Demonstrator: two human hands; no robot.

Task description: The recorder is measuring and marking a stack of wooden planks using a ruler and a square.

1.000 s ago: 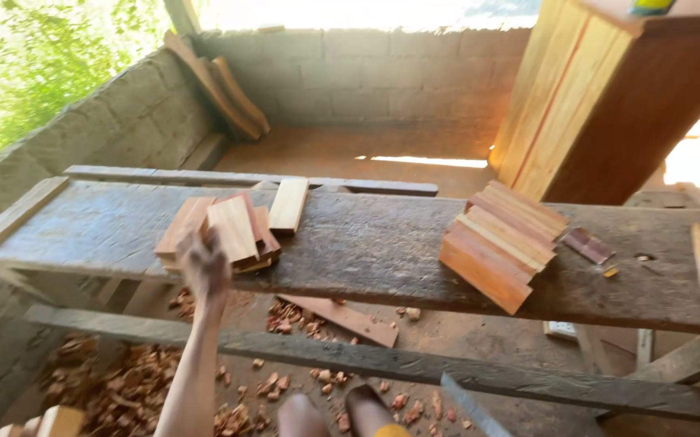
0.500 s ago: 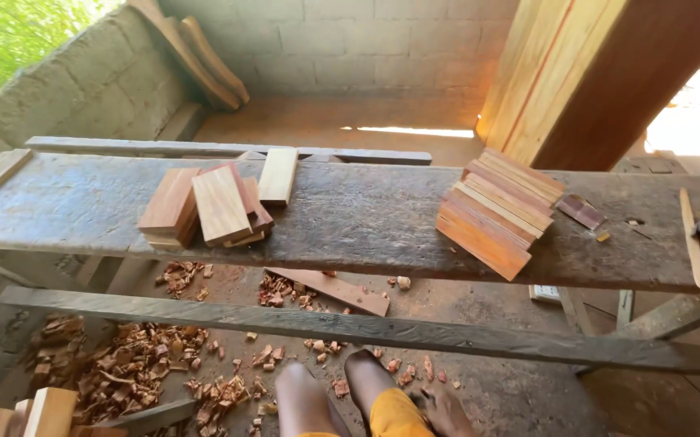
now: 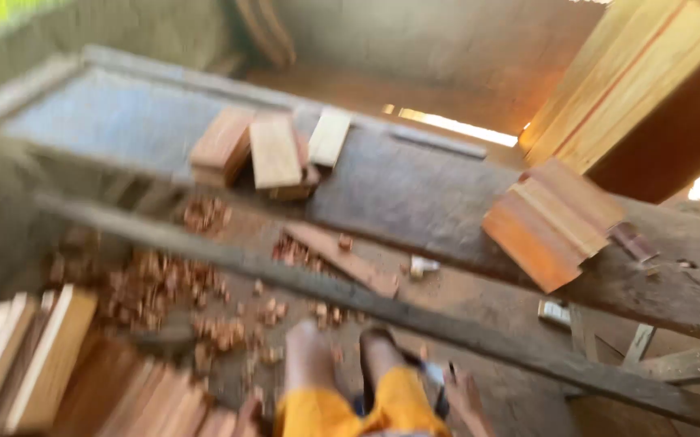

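Our right hand (image 3: 467,400) hangs low by the knee, grip blurred (we cannot tell its state). Nearest, stacked pale boards (image 3: 50,364) lie bottom left, newly in view since earlier.

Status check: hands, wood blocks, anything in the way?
Right hand low by the knee, empty as far as the blur shows; left hand out of view. Wood blocks stacked on the bench, untouched. Rail crosses in front.

Whole view motion-blurred. Plank stack (image 3: 34,368) at 8 o'clock: cut by edge. Right hand (image 3: 465,400) at 6 o'clock: possibly empty, indistinct.
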